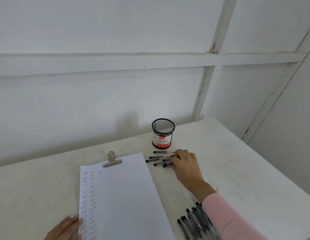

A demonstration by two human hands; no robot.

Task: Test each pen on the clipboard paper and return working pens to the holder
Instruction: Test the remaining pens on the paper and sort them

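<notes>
A white sheet of clipboard paper [123, 196] under a metal clip [112, 161] lies in front of me, with columns of small pen marks down its left side. A black mesh pen holder [162, 133] with a red and white label stands behind it and looks empty. Several black-capped pens [156, 160] lie scattered just in front of the holder. My right hand [184, 163] rests on those pens, fingers curled around one or two. My left hand [67, 227] lies flat on the paper's lower left edge.
A second pile of several black pens [194, 222] lies near the front edge, partly under my pink sleeve [226, 220]. The white table meets a white panelled wall at the back and right.
</notes>
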